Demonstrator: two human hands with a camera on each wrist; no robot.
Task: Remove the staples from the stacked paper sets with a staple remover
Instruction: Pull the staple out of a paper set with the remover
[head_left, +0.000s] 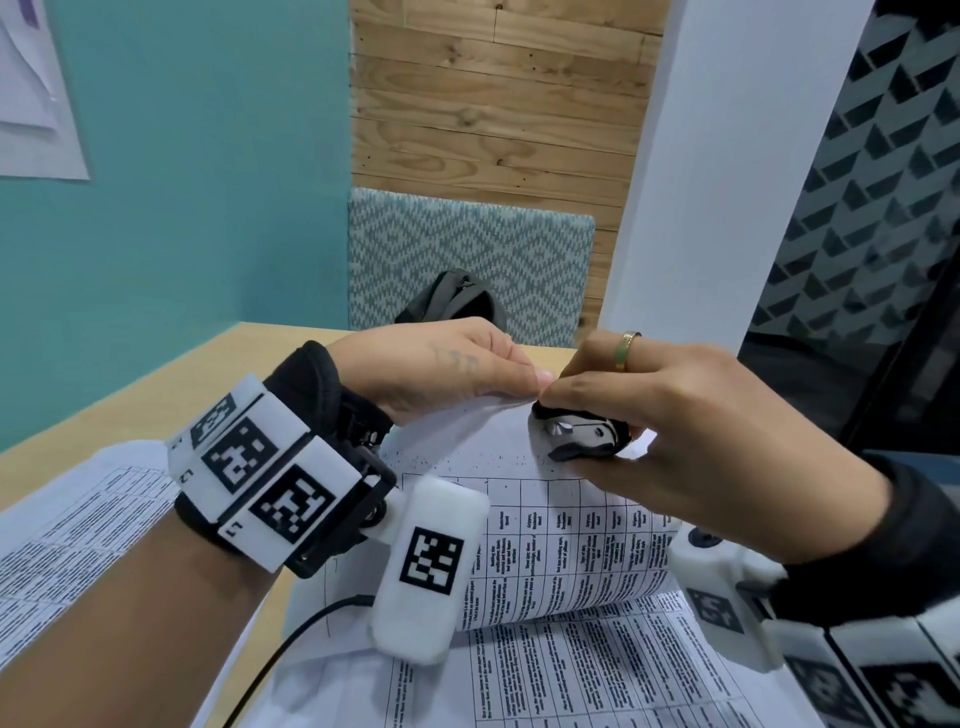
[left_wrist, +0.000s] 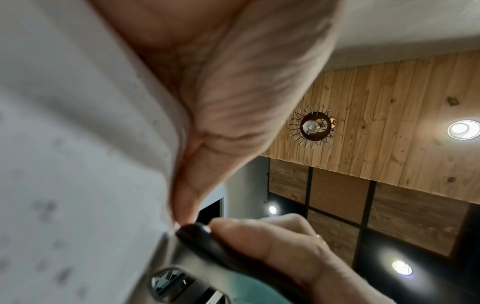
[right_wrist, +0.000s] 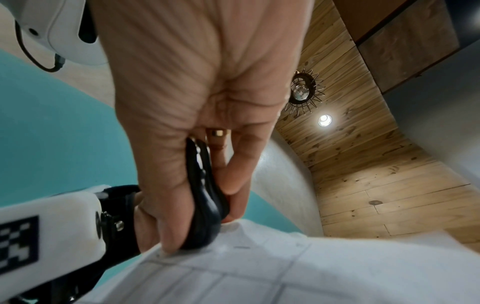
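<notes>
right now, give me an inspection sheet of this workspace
surface: light wood table, partly covered with printed sheets.
job's things: paper set lifted at its top corner; staple remover at that corner; more paper sets on the left.
clutter: dark bag past the table's far edge.
hands: left hand pinches the paper corner; right hand grips the staple remover.
cables: black cable from the left wrist camera.
surroundings: teal wall, wood panelling, patterned cushion.

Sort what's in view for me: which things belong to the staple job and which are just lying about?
In the job:
black staple remover, gripped by right hand
lifted printed paper set, corner pinched by left hand

Lying about:
grey backpack
other printed sheets
</notes>
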